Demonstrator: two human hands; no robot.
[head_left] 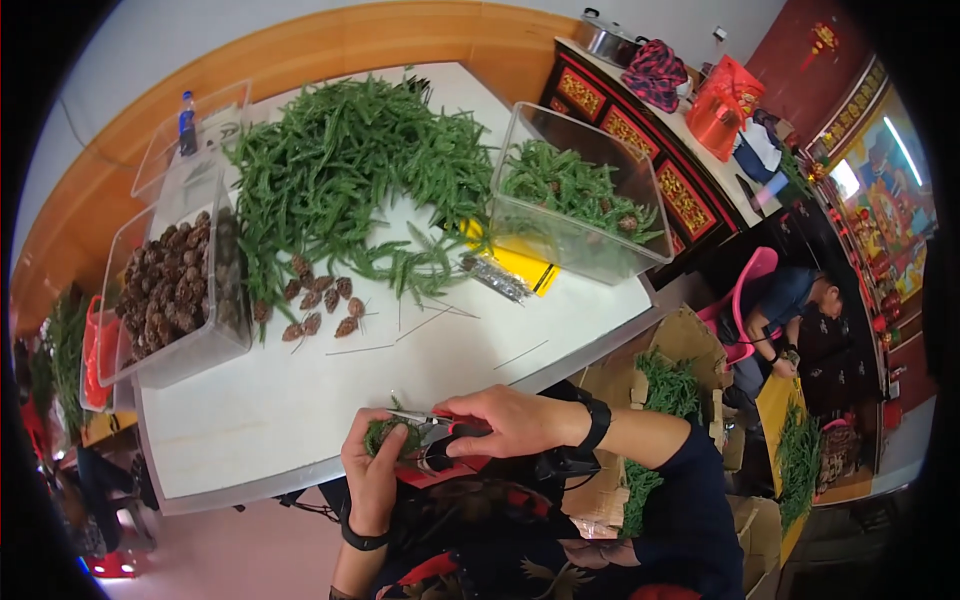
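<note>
Close to the table's near edge, my left hand (372,470) is closed around a small bundle of green artificial pine sprigs (384,437), thumb pressed on top. My right hand (507,423) grips red-handled pliers (408,415), whose slender metal tip reaches across the top of the bundle. Both hands meet in front of my body. Several loose pine cones (318,297) lie beyond them on the white table (265,420), with thin wires (437,322) nearby. What lies inside my left palm is hidden.
A large pile of green sprigs (340,150) covers the table's far part. Clear bins hold pine cones (170,285) at left and sprigs (565,180) at right. A yellow packet (515,262) lies near the right bin. Cardboard boxes (610,385) and a seated person (785,325) are rightward.
</note>
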